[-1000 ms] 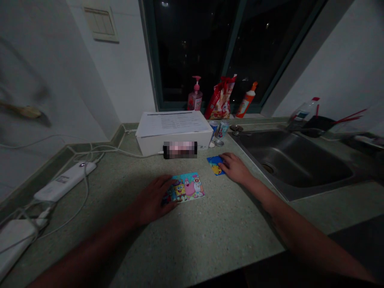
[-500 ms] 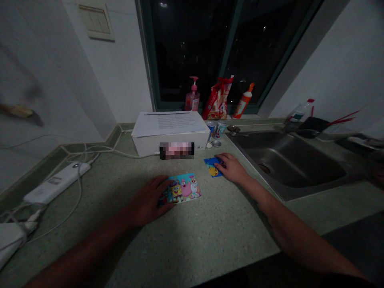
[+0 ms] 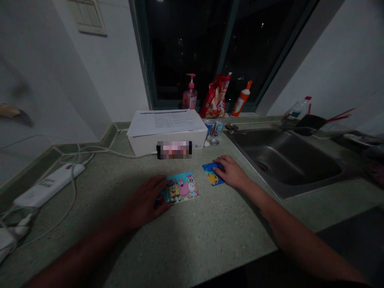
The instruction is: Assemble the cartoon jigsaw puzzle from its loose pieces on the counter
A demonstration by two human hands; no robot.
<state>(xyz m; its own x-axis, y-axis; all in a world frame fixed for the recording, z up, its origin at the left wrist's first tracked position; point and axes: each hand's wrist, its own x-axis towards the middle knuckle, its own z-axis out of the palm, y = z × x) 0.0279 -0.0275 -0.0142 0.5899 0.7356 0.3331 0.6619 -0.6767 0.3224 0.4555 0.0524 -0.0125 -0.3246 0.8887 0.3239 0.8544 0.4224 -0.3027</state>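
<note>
Cards: your larger cartoon card (image 3: 180, 188) and smaller blue card (image 3: 212, 175) lie flat on the counter (image 3: 225, 228), just apart, neither lifted.
Left hand: your left hand (image 3: 143, 203) is spread open, palm down, fingertips on the larger card's left edge; no grip shows.
Right hand: your right hand (image 3: 232, 173) lies palm down, fingers loosely curved over the blue card's right side; you cannot tell whether they pinch it.
Beyond: a white box (image 3: 144, 146) sits behind the cards, papers (image 3: 166, 122) on top.
Hidden: your fingers cover parts of both cards, a pixelated object (image 3: 174, 150) on the box's front cannot be made out, and dim light blurs the card art.
</note>
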